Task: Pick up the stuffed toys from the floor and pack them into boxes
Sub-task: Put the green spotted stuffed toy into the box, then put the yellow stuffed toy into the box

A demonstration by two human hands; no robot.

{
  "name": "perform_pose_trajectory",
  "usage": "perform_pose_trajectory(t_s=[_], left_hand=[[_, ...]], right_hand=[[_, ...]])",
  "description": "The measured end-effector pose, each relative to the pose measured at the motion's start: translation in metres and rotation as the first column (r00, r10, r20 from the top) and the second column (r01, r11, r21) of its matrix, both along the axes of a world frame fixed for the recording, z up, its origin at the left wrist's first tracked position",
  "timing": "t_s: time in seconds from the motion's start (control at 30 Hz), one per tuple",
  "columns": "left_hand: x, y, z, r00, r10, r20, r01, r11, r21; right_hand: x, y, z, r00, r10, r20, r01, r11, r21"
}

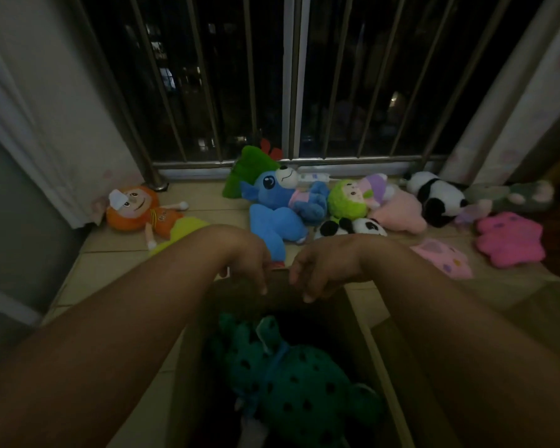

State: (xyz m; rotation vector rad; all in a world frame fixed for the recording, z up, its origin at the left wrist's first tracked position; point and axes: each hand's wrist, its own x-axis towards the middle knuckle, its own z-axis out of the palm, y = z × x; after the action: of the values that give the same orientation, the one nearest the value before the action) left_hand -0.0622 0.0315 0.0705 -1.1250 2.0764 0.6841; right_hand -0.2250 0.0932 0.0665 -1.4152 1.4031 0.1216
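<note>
Here | left hand (249, 257), right hand (324, 268): fingers (261, 279) curled on cardboard box (278, 282) rim, grip unclear | spotted plush (291, 383) inside

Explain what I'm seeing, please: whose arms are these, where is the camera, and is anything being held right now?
There is no machine here: a person works with bare hands, and the one camera sits on their head, looking forward and down. The left hand and right hand hang with loose fingers over the far edge of a brown cardboard box; neither seems to hold anything. Inside it lies a dark green spotted plush toy. On the beige tiled floor lie an orange-haired rag doll, a blue plush animal, a black-and-white plush panda and a pink star-shaped cushion, among others.
</note>
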Motion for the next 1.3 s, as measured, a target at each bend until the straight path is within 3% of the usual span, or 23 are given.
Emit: perform_pose_trajectory(t_s=[0.13,0.27,0.43,0.8,1.3], left_hand=[[-0.003,-0.002,-0.014,0.986,-0.056,-0.155,0.007,0.955,-0.298],[0.000,-0.011,-0.027,0.962,0.024,-0.271,-0.129,0.918,-0.376],[0.006,-0.018,-0.043,0.906,0.113,-0.407,-0.294,0.860,-0.416],[0.048,-0.034,-0.056,0.735,0.227,-0.639,-0.576,0.705,-0.413],[0.140,-0.076,-0.114,0.671,0.360,-0.649,-0.678,0.651,-0.341]], right_hand=[[0.003,-0.010,-0.003,0.974,0.014,-0.228,-0.083,0.951,-0.297],[0.002,-0.015,-0.008,0.980,-0.131,-0.150,0.048,0.887,-0.460],[0.001,-0.023,-0.015,0.969,-0.205,-0.137,0.088,0.809,-0.582],[0.032,-0.045,-0.033,0.956,-0.292,-0.026,0.208,0.738,-0.642],[0.113,-0.093,-0.073,0.978,-0.196,-0.078,0.111,0.793,-0.599]])
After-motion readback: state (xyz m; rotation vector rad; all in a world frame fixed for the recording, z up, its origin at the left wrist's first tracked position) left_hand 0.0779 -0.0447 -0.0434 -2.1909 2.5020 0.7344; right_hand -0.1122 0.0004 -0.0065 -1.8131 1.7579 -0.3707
